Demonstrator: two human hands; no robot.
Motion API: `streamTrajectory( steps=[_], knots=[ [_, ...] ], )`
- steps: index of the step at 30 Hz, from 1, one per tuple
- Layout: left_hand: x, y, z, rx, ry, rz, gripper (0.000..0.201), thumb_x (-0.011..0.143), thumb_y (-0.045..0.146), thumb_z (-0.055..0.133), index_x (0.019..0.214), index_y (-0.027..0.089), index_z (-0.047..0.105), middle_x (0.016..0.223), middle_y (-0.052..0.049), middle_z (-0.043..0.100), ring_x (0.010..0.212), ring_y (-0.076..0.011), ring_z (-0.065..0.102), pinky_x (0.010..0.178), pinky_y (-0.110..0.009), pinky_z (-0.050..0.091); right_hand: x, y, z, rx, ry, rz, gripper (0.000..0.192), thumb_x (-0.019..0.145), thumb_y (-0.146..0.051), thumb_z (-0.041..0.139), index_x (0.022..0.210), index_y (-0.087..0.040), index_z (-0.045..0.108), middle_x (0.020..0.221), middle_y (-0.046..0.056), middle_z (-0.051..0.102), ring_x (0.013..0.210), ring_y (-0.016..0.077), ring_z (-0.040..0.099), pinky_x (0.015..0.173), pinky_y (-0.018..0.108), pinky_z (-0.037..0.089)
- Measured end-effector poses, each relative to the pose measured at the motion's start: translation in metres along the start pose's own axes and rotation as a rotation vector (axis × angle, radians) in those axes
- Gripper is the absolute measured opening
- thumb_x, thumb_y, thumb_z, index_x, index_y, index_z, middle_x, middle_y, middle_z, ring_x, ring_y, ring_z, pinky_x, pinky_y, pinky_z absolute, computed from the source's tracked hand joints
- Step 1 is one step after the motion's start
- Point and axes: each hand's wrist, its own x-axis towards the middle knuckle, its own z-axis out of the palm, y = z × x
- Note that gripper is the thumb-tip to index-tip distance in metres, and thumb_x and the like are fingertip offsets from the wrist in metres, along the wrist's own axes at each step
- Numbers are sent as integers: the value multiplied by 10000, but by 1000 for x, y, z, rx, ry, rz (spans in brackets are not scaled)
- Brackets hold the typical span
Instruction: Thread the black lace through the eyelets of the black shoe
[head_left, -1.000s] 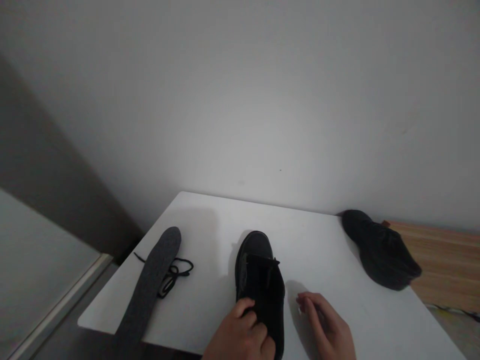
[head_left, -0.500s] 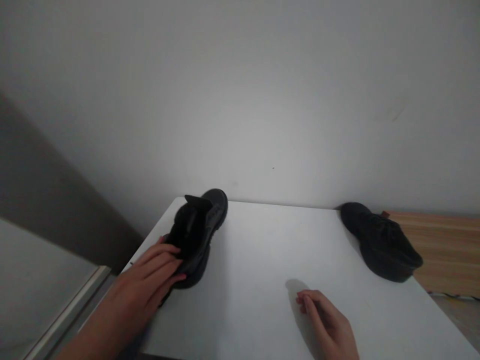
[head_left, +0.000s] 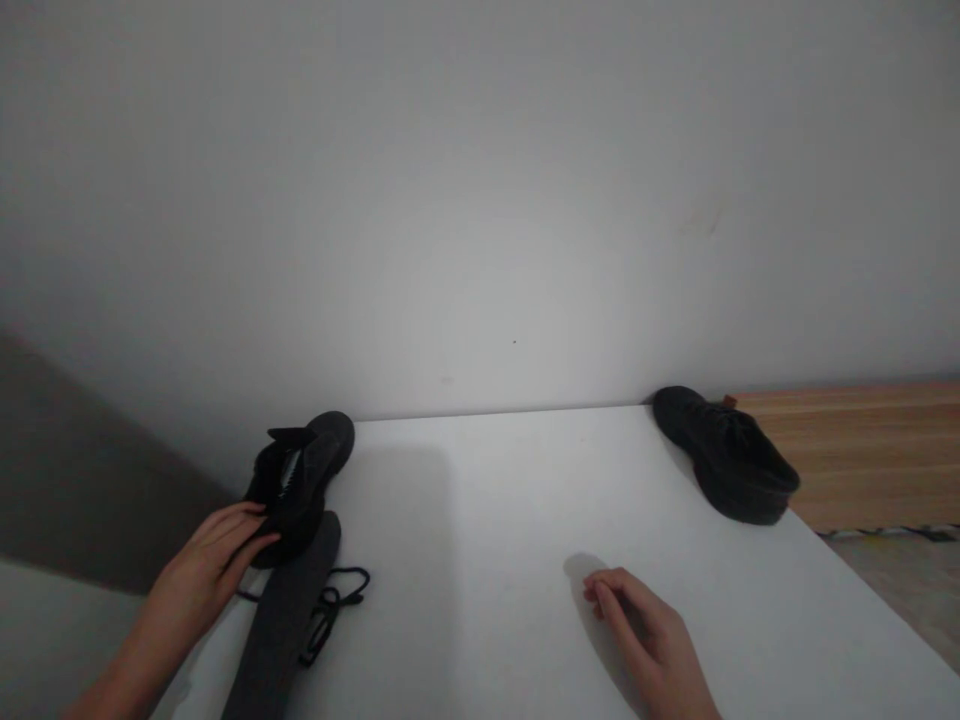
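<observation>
At the table's far left corner, a black shoe (head_left: 315,485) sits with its tongue up and its toe toward the wall. My left hand (head_left: 217,560) grips it at the heel, fingers over the collar edge. Just in front of the shoe lies a long dark grey piece that looks like an insole (head_left: 281,630). Beside that piece, a black shoelace (head_left: 330,605) lies in loose loops. My right hand (head_left: 637,625) is over the table's front right, fingers curled together with nothing visible in them.
A second black shoe, laced (head_left: 731,465), stands at the right edge of the white table (head_left: 495,530). Behind the table rises a pale wall (head_left: 480,250). A wooden board (head_left: 870,450) is beyond the table's right side.
My view has turned left and shifted. My left hand and the shoe have moved back toward the corner, and the grey insole-like piece and the shoelace have come into sight. My right hand stays put.
</observation>
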Motion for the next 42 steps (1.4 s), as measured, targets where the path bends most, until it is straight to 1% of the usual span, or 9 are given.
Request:
streamTrajectory(
  steps=[10, 13, 16, 21, 24, 29, 34, 38, 42],
  knots=[
    [10, -13, 11, -88, -108, -40, 313, 992, 507, 480, 961, 251, 657, 1091, 41, 689, 1087, -189, 644, 953, -355, 548, 0, -1, -1, -16, 5, 11, 312, 975, -437, 514, 878, -204, 697, 802, 53, 718, 730, 198, 686, 666, 256, 556],
    [10, -16, 17, -46, -88, -25, 272, 989, 482, 493, 1061, 249, 613, 1124, 10, 681, 1109, -210, 643, 973, -376, 537, 5, 2, -16, -108, 62, -37, 285, 975, -415, 507, 913, -204, 690, 865, 70, 722, 815, 217, 692, 718, 282, 564],
    [11, -8, 18, 67, -21, -15, 251, 984, 412, 510, 1169, 251, 567, 1152, -37, 666, 1153, -260, 628, 1009, -447, 505, 19, 10, -48, -305, 216, -102, 254, 964, -394, 495, 996, -211, 668, 993, 96, 692, 842, 225, 667, 733, 323, 565],
    [17, 45, 8, 89, 120, -51, 357, 937, 332, 562, 1285, 271, 513, 1303, -113, 594, 1332, -377, 494, 1099, -587, 392, 55, 43, -129, -727, 482, -73, 408, 884, -413, 514, 1212, -182, 589, 1326, 188, 547, 666, 204, 630, 688, 403, 563],
    [15, 95, 8, -82, 49, 49, 343, 939, 307, 547, 1281, 276, 541, 1326, -116, 575, 1339, -369, 486, 1133, -618, 346, 77, 69, -170, -865, 448, 16, 581, 850, -421, 525, 1355, -136, 486, 1374, 232, 504, 623, 230, 643, 678, 459, 563],
    [0, 177, 29, -324, -53, 225, 312, 915, 214, 589, 1217, 292, 607, 1196, -57, 695, 1240, -257, 604, 1109, -478, 458, 106, 93, -197, -869, 291, -41, 393, 826, -439, 514, 997, -108, 637, 1168, 264, 603, 906, 371, 673, 794, 505, 549],
    [-5, 227, 44, -561, -119, 280, 306, 875, 115, 574, 1136, 266, 625, 1114, -53, 727, 1182, -225, 644, 1088, -442, 496, 96, 57, -165, -844, 183, -130, 383, 910, -532, 499, 986, -186, 646, 1111, 148, 667, 847, 297, 687, 731, 417, 551],
    [7, 239, 36, -632, -178, 230, 280, 888, 130, 589, 1133, 258, 631, 1118, -64, 723, 1151, -236, 660, 1064, -464, 517, 59, 1, -102, -673, 108, -256, 409, 924, -609, 539, 903, -221, 665, 879, 75, 657, 666, 215, 639, 604, 324, 520],
    [25, 246, 21, -636, -147, 216, 268, 927, 135, 562, 1167, 243, 611, 1117, -54, 723, 1183, -226, 641, 1121, -484, 455, 25, -46, -31, -477, -65, -359, 327, 992, -477, 510, 877, -218, 675, 770, 34, 612, 635, 176, 630, 550, 259, 485]
  ],
)
